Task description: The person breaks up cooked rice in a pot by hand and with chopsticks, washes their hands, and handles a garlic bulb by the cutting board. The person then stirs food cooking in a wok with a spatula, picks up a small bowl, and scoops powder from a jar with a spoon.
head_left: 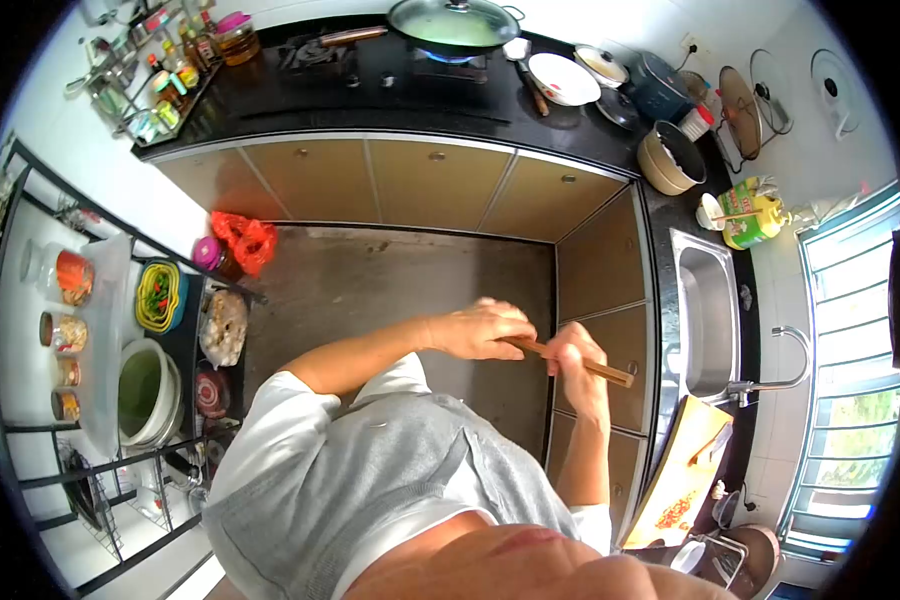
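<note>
In the head view, both my hands are in front of my body above the floor, with a pair of wooden chopsticks [610, 373] between them. My right hand [576, 352] is closed around their middle, and the thicker ends stick out to the right. My left hand [480, 328] is closed at the other end, its fingers curled over and partly hiding the tips. The chopsticks lie nearly level, sloping slightly down to the right.
Ahead, a lidded pan [455, 25] sits over a blue flame, with a white plate [564, 79] beside it. To the right are a sink [707, 320] and a cutting board [682, 465] bearing a knife and chopped red pieces. A shelf rack [70, 460] stands left, near a red bag [245, 240].
</note>
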A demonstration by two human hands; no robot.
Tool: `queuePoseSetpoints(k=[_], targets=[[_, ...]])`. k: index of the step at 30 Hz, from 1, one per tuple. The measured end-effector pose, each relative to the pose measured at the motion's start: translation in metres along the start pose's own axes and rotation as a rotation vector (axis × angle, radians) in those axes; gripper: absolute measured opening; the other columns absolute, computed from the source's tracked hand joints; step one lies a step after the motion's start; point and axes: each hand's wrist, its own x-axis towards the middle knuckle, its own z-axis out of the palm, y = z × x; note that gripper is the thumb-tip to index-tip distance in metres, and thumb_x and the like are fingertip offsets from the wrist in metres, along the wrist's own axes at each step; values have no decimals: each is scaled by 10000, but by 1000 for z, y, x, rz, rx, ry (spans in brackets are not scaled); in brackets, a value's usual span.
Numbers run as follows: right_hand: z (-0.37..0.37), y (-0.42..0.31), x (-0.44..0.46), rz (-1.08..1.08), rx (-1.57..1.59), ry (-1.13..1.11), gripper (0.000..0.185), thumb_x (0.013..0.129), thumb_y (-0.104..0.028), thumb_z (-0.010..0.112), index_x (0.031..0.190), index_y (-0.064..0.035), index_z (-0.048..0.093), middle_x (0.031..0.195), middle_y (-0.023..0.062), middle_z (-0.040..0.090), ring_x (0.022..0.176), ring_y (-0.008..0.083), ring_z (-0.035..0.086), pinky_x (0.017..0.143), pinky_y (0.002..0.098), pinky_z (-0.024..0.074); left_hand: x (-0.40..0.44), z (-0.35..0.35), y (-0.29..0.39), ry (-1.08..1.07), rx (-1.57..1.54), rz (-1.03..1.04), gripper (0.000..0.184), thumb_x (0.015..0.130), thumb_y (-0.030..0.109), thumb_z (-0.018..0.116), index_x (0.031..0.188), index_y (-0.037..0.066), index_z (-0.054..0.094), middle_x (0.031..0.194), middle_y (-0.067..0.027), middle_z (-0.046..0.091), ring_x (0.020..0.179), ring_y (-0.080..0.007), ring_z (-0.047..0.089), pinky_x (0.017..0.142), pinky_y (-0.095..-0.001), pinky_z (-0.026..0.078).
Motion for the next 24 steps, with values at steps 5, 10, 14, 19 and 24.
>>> queuePoseSetpoints(k=[5, 10, 14, 19, 24], targets=[[-95, 40, 9, 116, 156, 423, 287, 879, -217, 425, 723, 6, 515, 698, 57, 469, 571, 143, 520, 513, 273, 458, 54, -39, -51, 154, -152, -54, 412, 802, 203, 550, 1177, 61, 452, 1170, -123, 458, 1090, -253, 438, 922, -341, 338], [-180, 62, 68, 241, -53, 644, 155, 863, -176, 488, 815, -34, 523, 726, 56, 548, 590, 129, 541, 596, 233, 424, 118, -70, -138, 229, -481, -232, 327, 808, 103, 539, 1126, 38, 493, 1089, -91, 523, 1008, -174, 490, 855, -292, 414], [-251, 69, 141, 161, -15, 871, 226, 860, -220, 483, 883, -5, 551, 756, 76, 579, 685, 148, 578, 661, 260, 447, 217, -107, -164, 231, -635, -182, 312, 831, 84, 529, 1132, 16, 480, 1031, -58, 541, 945, -111, 506, 841, -252, 417], [-317, 92, 205, 112, 66, 982, 285, 881, -227, 465, 972, 31, 543, 873, 148, 598, 773, 204, 611, 679, 273, 491, 340, -142, -181, 228, -736, -115, 278, 851, 82, 505, 1115, -2, 481, 1020, -54, 540, 963, -109, 504, 850, -237, 406], [-371, 141, 248, 184, -40, 1010, 185, 843, -159, 528, 896, 17, 546, 800, 102, 601, 703, 162, 601, 658, 257, 496, 438, -149, -217, 307, -802, -137, 322, 836, 132, 519, 1132, 14, 470, 1064, -70, 533, 956, -129, 510, 840, -255, 395]])
